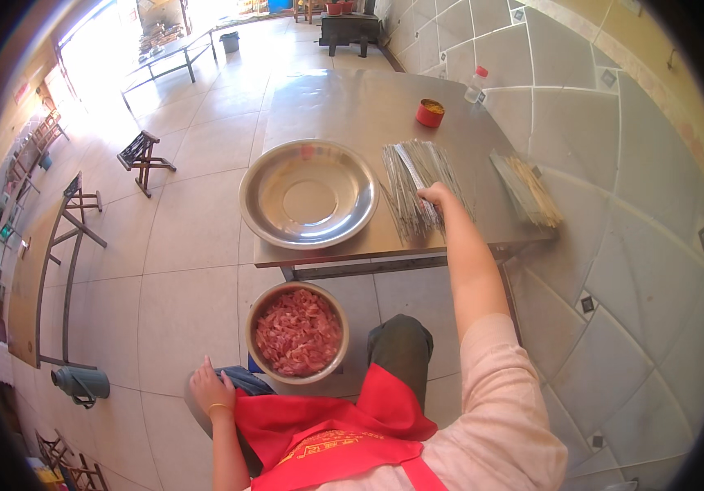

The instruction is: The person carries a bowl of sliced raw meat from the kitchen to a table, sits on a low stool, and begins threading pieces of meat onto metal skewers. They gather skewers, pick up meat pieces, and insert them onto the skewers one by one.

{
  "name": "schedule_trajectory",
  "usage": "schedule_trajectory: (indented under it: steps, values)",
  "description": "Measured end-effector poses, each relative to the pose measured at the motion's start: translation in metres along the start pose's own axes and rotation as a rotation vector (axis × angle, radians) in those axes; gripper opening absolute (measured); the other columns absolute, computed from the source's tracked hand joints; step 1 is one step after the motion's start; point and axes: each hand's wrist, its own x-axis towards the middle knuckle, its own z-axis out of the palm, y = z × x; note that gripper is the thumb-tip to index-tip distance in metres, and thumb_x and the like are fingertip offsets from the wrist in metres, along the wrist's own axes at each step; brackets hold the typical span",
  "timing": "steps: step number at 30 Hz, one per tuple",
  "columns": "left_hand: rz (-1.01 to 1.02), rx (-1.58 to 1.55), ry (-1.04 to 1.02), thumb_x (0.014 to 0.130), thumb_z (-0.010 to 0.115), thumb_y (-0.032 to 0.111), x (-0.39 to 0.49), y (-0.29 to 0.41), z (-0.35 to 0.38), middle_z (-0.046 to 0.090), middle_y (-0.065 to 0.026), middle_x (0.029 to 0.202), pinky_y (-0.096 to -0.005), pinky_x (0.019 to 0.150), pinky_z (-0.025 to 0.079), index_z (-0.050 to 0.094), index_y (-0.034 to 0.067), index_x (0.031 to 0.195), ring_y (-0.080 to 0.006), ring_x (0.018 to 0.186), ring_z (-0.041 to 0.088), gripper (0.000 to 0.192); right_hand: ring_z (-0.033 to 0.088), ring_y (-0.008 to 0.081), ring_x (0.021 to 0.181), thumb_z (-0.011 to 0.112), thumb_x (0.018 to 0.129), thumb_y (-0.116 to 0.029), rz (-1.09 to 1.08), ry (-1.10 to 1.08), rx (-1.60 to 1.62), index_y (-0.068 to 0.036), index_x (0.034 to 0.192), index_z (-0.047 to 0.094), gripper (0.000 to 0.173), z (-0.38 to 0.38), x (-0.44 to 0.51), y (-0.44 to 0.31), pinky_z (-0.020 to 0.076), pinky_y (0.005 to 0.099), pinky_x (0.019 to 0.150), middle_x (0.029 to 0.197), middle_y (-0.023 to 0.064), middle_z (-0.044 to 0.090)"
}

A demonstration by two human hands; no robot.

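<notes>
My right hand (434, 195) reaches across to a spread of thin metal skewers (398, 184) on the steel table. Its fingers close around a pale, patterned strip (412, 164) that lies lengthwise over the skewers; what the strip is cannot be made out. My left hand (210, 386) rests on my left knee, empty, fingers apart. Between my knees stands a metal bowl (344, 344) heaped with cut raw meat (298, 331). On the table, left of the skewers, sits a wide stainless-steel basin (309, 202) with nothing in it.
The steel table (333, 98) also carries a red tin (430, 114) with yellowish contents and a red-capped bottle (476, 85). Wooden sticks (533, 190) lie by the tiled wall (579, 129). A folding stool (145, 161) and a thermos flask (82, 382) stand to the left.
</notes>
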Motion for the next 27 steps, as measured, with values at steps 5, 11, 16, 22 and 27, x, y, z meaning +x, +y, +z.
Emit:
schedule_trajectory:
  steps: [5,11,16,22,27]
  values:
    - [-0.009,0.010,0.017,0.074,0.061,0.017,-0.001,-0.001,-0.001,0.056,-0.0116,0.105,-0.0385,0.094,0.036,0.048,0.001,0.121,-0.0266,0.102,0.050,0.051,0.044,0.0151,0.039,0.051,0.085,-0.019,0.057,-0.136,0.176,-0.002,0.069,0.049,0.023,0.009,-0.001,-0.002,0.0353,0.0298,0.036,0.052,0.0055,0.047]
    - [-0.031,-0.024,-0.018,0.075,0.061,0.019,-0.001,-0.002,0.000,0.057,-0.0115,0.110,-0.0390,0.097,0.033,0.049,0.003,0.121,-0.0254,0.104,0.050,0.050,0.039,0.0131,0.039,0.049,0.091,-0.030,0.042,0.032,0.136,-0.006,0.071,0.050,0.031,0.012,-0.012,0.013,0.0309,0.0279,0.036,0.053,0.0033,0.045]
    - [-0.006,-0.006,0.024,0.075,0.061,0.018,-0.004,-0.006,0.004,0.057,-0.0110,0.108,-0.0384,0.095,0.034,0.049,0.003,0.120,-0.0251,0.103,0.051,0.049,0.039,0.0097,0.043,0.047,0.093,-0.033,-0.123,-0.068,0.434,-0.008,0.078,0.050,0.029,0.017,-0.063,0.040,0.0295,0.0242,0.038,0.056,0.0005,0.045]
    - [0.052,-0.536,0.120,0.076,0.065,0.011,-0.001,0.004,0.022,0.059,-0.0109,0.108,-0.0363,0.088,0.042,0.048,0.003,0.122,-0.0230,0.097,0.056,0.050,0.037,0.0050,0.046,0.051,0.092,-0.030,-0.237,-0.267,0.751,-0.011,0.084,0.048,0.021,0.048,-0.197,0.069,0.0276,0.0196,0.039,0.063,-0.0033,0.044]
    - [0.112,-1.734,-0.394,0.093,0.051,0.014,0.031,0.154,-0.066,0.056,-0.0108,0.116,-0.0272,0.086,0.044,0.041,0.002,0.129,-0.0145,0.098,0.055,0.039,0.030,0.0028,0.045,0.052,0.092,-0.033,-0.197,-0.782,0.954,-0.014,0.086,0.047,0.021,0.119,-0.340,0.074,0.0199,0.0186,0.038,0.060,-0.0064,0.035]
